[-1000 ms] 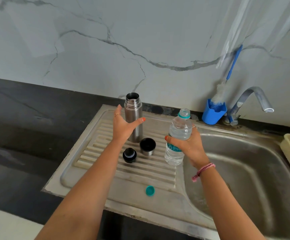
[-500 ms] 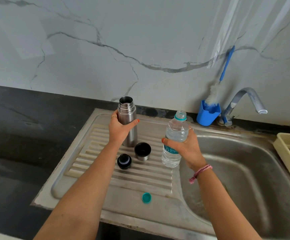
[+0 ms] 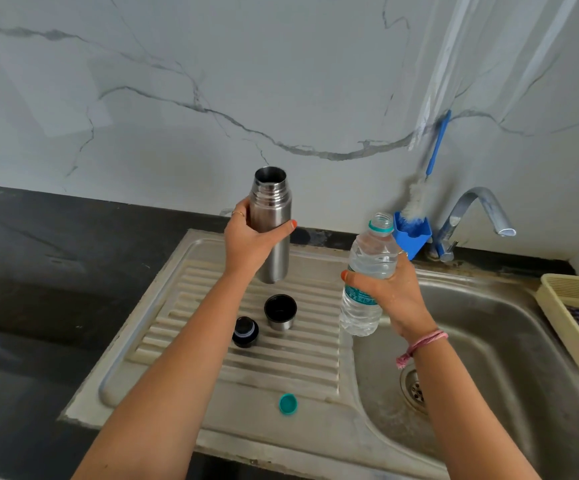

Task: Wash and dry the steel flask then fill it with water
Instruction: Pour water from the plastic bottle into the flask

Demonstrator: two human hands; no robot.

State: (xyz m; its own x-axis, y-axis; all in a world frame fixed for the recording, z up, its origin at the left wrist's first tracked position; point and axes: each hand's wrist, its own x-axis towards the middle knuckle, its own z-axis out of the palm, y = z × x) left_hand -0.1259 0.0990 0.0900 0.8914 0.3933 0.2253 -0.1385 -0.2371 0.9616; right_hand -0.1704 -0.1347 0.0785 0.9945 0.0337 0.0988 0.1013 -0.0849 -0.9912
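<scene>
Flask (image 3: 271,225), gripped in left hand (image 3: 250,242), now lifted off the drainboard (image 3: 191,306); right hand (image 3: 397,292) grips open water bottle (image 3: 367,271), so pouring seems next.

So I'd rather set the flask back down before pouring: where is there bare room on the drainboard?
Bare ridges lie left of the black stopper and between it and the teal cap. The flat front edge left of that cap is free too. It is crowded around the steel cup, next to the stopper.

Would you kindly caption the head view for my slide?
Left hand lifts open steel flask; right hand holds uncapped water bottle beside sink.
</scene>
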